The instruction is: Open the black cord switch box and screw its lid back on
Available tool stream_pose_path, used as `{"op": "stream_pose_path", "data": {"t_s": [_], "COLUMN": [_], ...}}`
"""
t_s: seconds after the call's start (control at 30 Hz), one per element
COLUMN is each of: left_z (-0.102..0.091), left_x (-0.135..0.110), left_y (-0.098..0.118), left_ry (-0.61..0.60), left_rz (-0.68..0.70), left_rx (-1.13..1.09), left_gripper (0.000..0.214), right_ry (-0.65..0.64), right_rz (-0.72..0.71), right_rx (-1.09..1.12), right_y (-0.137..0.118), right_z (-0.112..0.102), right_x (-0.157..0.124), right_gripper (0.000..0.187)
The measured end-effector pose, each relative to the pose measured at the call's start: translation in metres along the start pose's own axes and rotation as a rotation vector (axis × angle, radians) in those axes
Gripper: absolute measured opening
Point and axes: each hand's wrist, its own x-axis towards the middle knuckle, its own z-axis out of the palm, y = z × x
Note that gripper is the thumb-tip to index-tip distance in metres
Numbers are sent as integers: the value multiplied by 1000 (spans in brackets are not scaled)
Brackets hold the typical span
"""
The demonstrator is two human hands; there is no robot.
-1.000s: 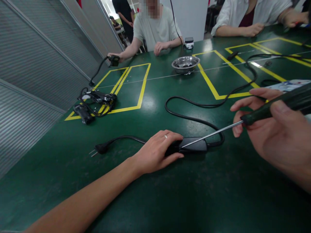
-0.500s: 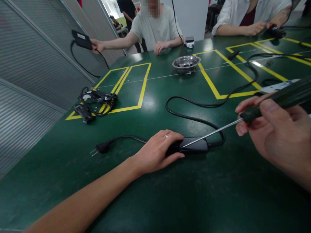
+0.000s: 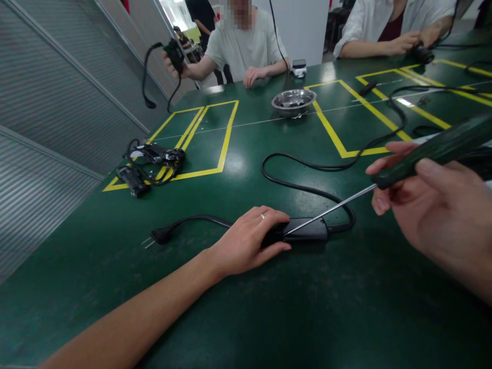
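Observation:
My left hand [image 3: 249,238] lies over the left end of a black power adapter [image 3: 307,230] on the green table [image 3: 269,307], fingers wrapped round it and holding it down. My right hand [image 3: 430,210] grips a screwdriver [image 3: 423,154] with a dark green handle. Its long metal shaft slants down to the left, and the tip touches the adapter's top close to my left fingertips. A black cable [image 3: 307,189] loops away from the adapter's right end. A plug [image 3: 159,236] on a short lead lies to the left.
A metal bowl [image 3: 294,101] stands at the table's middle back. Black gear [image 3: 149,164] with cables lies at the left on yellow floor-tape lines. A person opposite holds up a black adapter [image 3: 175,54]. Another person's arms rest at the back right.
My right hand has lifted the screwdriver handle a little; the tip stays on the adapter. The person opposite has swung a black adapter up from the table and toward themselves.

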Motion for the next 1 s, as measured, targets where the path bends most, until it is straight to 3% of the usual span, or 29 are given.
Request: {"op": "stream_pose_path", "data": {"t_s": [0.07,0.23,0.5,0.73,1.0], "left_z": [0,-1,-1,-1,0], "left_x": [0,0,0,0,0], "left_y": [0,1,0,0,0], "left_ry": [4,-2,-7,-11,-8], "left_rz": [3,2,-6,-9,-10], "left_rx": [-1,1,1,1,1], "left_gripper": [42,42,41,42,43], "right_ry": [50,76,34,74,-15], "right_rz": [-59,-97,-5,-101,-49], "right_rx": [-72,-73,55,-89,62], "right_y": [0,2,-5,-1,-1], "right_z": [3,7,5,7,0], "right_x": [0,-2,-4,-1,-2], "right_gripper": [11,8,41,3,31]}}
